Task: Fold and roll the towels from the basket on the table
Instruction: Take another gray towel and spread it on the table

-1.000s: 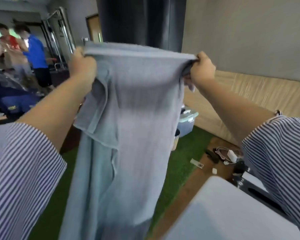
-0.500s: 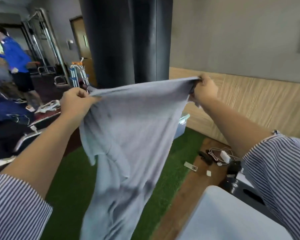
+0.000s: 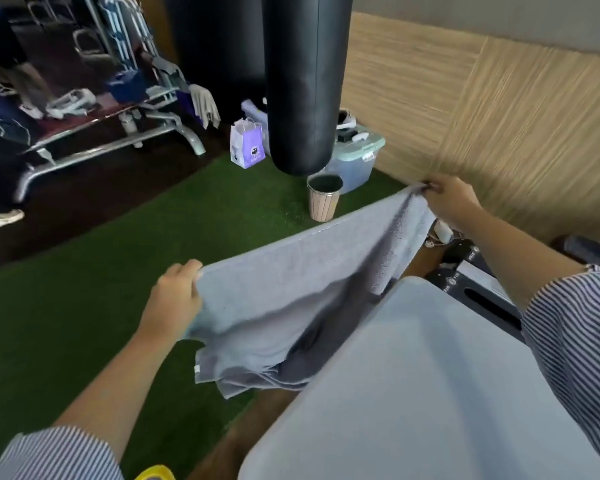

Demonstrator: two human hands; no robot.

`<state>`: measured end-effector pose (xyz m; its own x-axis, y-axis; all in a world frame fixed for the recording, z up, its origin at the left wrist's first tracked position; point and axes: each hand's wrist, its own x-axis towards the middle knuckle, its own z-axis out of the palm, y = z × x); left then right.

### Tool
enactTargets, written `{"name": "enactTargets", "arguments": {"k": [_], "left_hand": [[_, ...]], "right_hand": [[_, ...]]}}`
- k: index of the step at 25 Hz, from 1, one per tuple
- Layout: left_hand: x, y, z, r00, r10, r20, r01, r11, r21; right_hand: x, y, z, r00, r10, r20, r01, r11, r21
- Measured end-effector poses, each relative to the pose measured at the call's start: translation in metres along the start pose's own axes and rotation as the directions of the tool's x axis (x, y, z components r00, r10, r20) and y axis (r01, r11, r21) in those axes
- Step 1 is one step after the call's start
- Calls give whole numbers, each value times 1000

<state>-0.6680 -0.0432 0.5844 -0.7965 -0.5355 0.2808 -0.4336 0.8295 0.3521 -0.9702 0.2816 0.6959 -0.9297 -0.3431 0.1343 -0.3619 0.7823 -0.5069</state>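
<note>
Far off at ten o'clock stood a metal bench (image 3: 111,133) with things piled on it. Lower down, at about eight o'clock, my left hand (image 3: 175,299) pinched one top corner of the gray towel (image 3: 284,299), fingers curled tight over the edge. The towel was up in the air between my two hands, and it hung over the green mat (image 3: 84,289) and the near corner of the white table (image 3: 447,393). Its top edge was pulled straight. That edge was the long line I could see, and it ran from my left hand at eight o'clock up to my right hand at two o'clock. The rest of the cloth drooped down toward six o'clock in loose, bunched layers, and its low end hung by the table's edge.

Up at twelve o'clock hung a black punching bag (image 3: 305,81), with a small bin (image 3: 324,199) under it. At two o'clock my right hand (image 3: 451,199) gripped the other top corner, fingers closed on the cloth.

I think the job had only just begun for this towel. It was not flat on the table yet. No neat fold showed, and no roll. I could not see the basket or any finished towels. Laying it flat, folding it and rolling it were all left to do.
</note>
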Motion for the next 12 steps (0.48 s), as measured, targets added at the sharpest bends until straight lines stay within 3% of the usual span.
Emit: {"name": "enactTargets", "arguments": {"k": [3, 8, 12], "left_hand": [[-19, 12, 4, 1000, -1, 28, 2, 999, -32], [34, 51, -54, 940, 139, -310, -200, 964, -175], [53, 57, -56, 942, 150, -299, -214, 958, -193]], "right_hand": [[-8, 22, 8, 1000, -6, 14, 6, 1000, -29], [21, 28, -25, 973, 198, -118, -164, 954, 250], [33, 30, -18, 968, 222, -121, -170, 927, 336]]}}
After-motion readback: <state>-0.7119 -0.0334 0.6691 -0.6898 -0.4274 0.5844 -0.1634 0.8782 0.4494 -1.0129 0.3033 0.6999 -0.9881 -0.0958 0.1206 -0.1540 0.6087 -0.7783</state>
